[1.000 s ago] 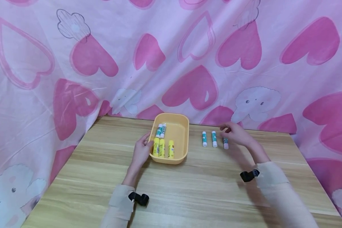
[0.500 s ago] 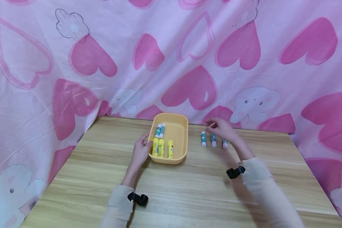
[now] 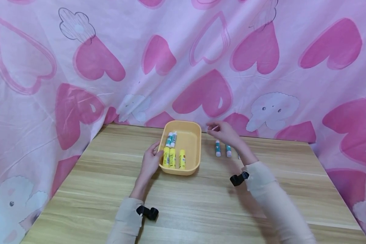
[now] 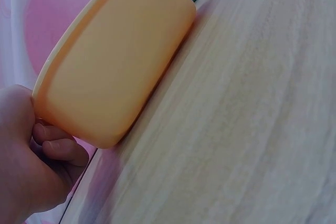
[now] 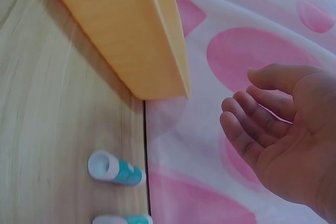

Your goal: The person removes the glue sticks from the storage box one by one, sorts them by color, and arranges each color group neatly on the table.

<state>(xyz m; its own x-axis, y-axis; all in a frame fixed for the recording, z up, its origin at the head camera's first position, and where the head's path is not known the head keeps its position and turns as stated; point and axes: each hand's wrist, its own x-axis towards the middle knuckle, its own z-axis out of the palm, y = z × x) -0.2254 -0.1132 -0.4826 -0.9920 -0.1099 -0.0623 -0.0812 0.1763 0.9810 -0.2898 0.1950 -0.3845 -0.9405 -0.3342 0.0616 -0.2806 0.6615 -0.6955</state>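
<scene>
My left hand (image 3: 149,163) grips the left side of a yellow plastic tray (image 3: 195,149), thumb at the rim and fingers curled against the outer wall, as the left wrist view shows. Inside lie two teal-and-white glue sticks (image 3: 169,139) at the left and three yellow glue sticks (image 3: 182,159) nearer me. My right hand (image 3: 227,135) hovers just right of the tray's far end. Its fingers bend loosely around nothing in the right wrist view. Below it, teal glue sticks (image 3: 218,148) lie in a row on the table; the rightmost is mostly hidden by my wrist.
The wooden table (image 3: 183,210) ends at the back against a pink heart-patterned curtain (image 3: 201,91), which also hangs at both sides. A black wrist camera (image 3: 239,178) sits on each sleeve.
My right hand has moved left from above the rightmost teal glue stick towards the tray, and slightly farther back. The left hand, the tray and the glue sticks have stayed in place.
</scene>
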